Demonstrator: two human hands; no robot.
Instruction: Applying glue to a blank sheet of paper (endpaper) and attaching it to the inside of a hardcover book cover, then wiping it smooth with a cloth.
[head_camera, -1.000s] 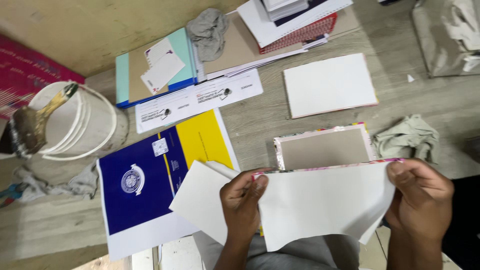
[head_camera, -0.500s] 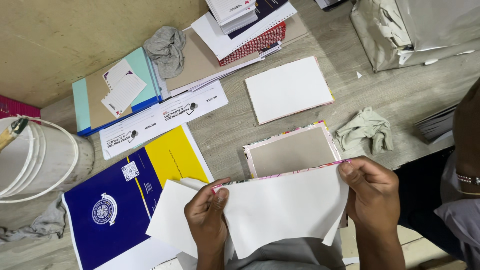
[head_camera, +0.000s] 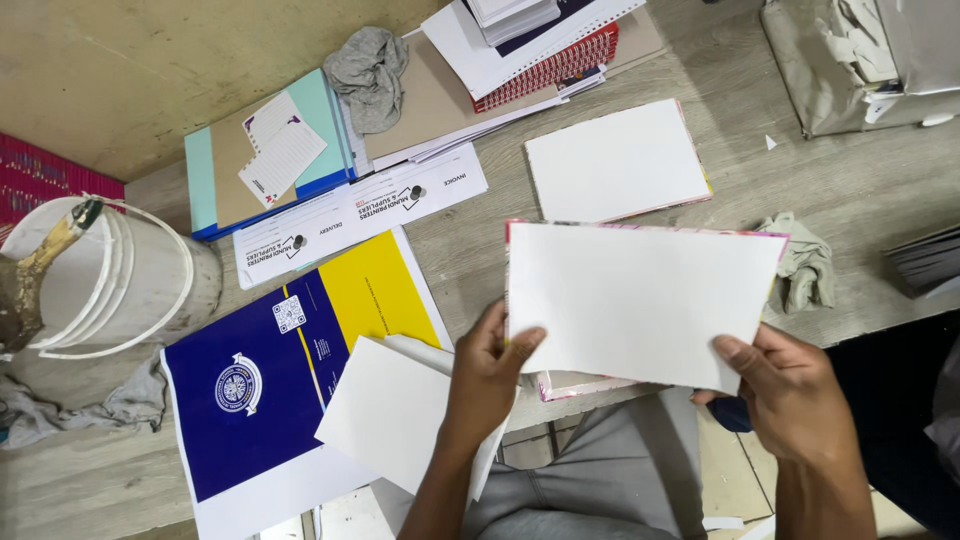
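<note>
Both my hands hold up a white sheet (head_camera: 640, 300) with a pink-edged cover behind it, above the table's front edge. My left hand (head_camera: 490, 375) pinches its lower left corner and my right hand (head_camera: 785, 390) grips its lower right corner. The sheet hides a pink-rimmed board, of which only a strip (head_camera: 580, 385) shows below. A stack of loose white sheets (head_camera: 395, 410) lies under my left wrist. Beside it lies a blue and yellow printed cover (head_camera: 290, 370).
A white bucket (head_camera: 130, 285) with a dirty brush (head_camera: 30, 280) stands at the left. A white-covered pad (head_camera: 615, 160), a white printed pad (head_camera: 360, 215), a teal folder (head_camera: 265, 150), grey rags (head_camera: 370, 75) (head_camera: 805, 265) and stacked books (head_camera: 520, 40) lie on the wooden table.
I have lifted the white sheet up from my lap, and it now covers the pink-rimmed board. The view has shifted, bringing the bucket back into sight.
</note>
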